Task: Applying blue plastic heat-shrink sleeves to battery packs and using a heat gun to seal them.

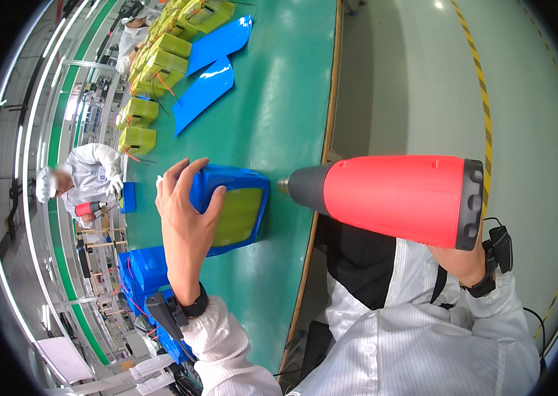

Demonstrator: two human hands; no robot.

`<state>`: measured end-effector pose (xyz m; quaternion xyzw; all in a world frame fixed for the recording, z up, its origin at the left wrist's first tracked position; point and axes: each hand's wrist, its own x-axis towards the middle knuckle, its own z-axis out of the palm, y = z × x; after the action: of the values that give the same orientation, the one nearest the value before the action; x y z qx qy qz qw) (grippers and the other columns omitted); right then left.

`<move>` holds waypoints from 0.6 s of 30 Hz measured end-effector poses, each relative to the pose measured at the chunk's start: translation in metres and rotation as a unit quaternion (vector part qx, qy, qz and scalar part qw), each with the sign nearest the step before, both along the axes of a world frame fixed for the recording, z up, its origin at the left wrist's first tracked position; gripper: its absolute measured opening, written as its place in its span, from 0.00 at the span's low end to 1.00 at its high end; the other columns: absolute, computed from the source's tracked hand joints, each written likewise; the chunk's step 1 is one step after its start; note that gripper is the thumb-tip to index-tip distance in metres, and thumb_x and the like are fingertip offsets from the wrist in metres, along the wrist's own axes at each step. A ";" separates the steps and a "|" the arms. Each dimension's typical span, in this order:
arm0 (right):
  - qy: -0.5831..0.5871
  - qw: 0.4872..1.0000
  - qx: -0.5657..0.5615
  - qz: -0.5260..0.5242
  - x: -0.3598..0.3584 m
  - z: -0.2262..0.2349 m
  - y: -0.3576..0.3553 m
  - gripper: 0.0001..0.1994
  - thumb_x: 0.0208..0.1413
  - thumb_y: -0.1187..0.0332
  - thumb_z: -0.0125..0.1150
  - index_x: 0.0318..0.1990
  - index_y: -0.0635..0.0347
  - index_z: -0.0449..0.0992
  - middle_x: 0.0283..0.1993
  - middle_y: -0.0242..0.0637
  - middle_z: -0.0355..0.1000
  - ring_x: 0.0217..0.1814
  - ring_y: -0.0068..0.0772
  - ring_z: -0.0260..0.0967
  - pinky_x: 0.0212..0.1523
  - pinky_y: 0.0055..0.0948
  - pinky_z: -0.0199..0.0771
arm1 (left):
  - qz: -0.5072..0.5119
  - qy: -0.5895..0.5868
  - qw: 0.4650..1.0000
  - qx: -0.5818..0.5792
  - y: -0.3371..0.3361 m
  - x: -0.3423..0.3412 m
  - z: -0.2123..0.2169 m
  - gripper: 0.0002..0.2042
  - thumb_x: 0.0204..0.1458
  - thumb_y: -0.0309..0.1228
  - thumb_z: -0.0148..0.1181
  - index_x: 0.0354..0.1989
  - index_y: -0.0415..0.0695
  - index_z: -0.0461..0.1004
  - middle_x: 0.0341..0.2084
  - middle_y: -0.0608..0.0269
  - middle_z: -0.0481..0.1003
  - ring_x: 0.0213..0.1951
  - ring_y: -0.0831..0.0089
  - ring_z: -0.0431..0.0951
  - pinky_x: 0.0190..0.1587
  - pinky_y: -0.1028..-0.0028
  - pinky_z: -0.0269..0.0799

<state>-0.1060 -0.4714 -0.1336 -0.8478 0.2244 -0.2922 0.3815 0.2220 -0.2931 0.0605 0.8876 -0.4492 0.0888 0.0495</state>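
Observation:
A block-shaped pack, yellow-green on its end face and wrapped in blue film, sits on the green table. My left hand grips it from the left, with the fingers over its top and the thumb against its near side. In my right hand is a red heat gun with a black rear cap and a metal nozzle. That nozzle points left at the pack's open end face, a small gap away. The gun's body hides its handle and most of my right fingers.
Several yellow-green packs with wires line the far table, beside loose blue film sleeves. Blue-wrapped packs lie left of my left forearm. Across the table, a co-worker holds another red heat gun. The wooden table edge runs on my right.

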 end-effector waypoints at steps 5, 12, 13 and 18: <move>0.001 1.000 -0.015 -0.008 0.004 0.007 0.001 0.37 0.41 0.67 0.80 0.58 0.65 0.66 0.50 0.48 0.61 0.49 0.52 0.65 0.47 0.45 0.66 | -0.024 0.024 0.999 0.022 0.001 -0.001 0.004 0.30 0.46 0.22 0.68 0.63 0.47 0.70 0.56 0.52 0.69 0.62 0.53 0.68 0.65 0.60 0.63; 0.008 0.994 0.096 -0.044 0.001 -0.007 0.005 0.37 0.41 0.66 0.81 0.57 0.66 0.64 0.49 0.47 0.63 0.48 0.48 0.68 0.46 0.43 0.69 | -0.040 0.125 0.991 0.011 0.002 -0.008 0.015 0.40 0.46 0.23 0.69 0.71 0.49 0.61 0.58 0.51 0.65 0.61 0.52 0.65 0.65 0.59 0.62; 0.009 0.994 0.095 -0.043 0.001 -0.007 0.005 0.37 0.41 0.66 0.81 0.57 0.66 0.64 0.49 0.47 0.63 0.48 0.48 0.68 0.46 0.43 0.69 | -0.045 0.122 0.991 0.013 0.001 -0.005 0.016 0.39 0.47 0.25 0.69 0.71 0.49 0.60 0.58 0.49 0.64 0.61 0.51 0.64 0.64 0.57 0.64; 0.015 0.997 0.071 -0.034 0.002 -0.002 0.003 0.35 0.41 0.67 0.81 0.56 0.65 0.67 0.50 0.46 0.64 0.48 0.47 0.69 0.46 0.44 0.71 | -0.020 0.060 0.998 0.026 0.006 0.008 0.001 0.39 0.49 0.24 0.67 0.72 0.49 0.59 0.59 0.48 0.64 0.62 0.49 0.62 0.65 0.56 0.62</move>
<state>-0.1042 -0.4680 -0.1352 -0.8147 0.2791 -0.2760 0.4268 0.2296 -0.2866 0.0614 0.8834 -0.4648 0.0227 0.0554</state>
